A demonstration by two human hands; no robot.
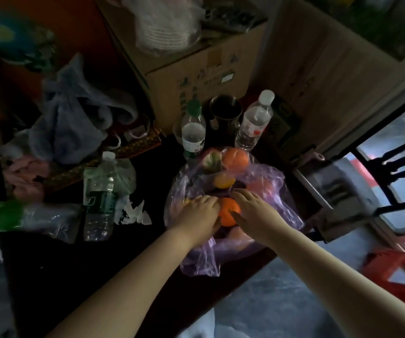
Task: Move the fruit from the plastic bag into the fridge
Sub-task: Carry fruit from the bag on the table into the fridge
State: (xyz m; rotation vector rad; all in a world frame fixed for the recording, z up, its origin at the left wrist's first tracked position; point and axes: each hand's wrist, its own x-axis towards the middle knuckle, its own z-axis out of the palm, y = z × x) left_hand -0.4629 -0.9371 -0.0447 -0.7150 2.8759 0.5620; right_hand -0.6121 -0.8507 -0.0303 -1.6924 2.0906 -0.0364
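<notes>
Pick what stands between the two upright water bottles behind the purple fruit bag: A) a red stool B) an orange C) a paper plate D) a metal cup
D: the metal cup stands between the green-capped bottle and the white-capped bottle, just behind the purple plastic bag.

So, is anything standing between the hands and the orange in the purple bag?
Nothing visible. The purple bag lies open, and the left hand and right hand sit against the orange on either side. The fridge is not in view, so that path cannot be judged.
</notes>
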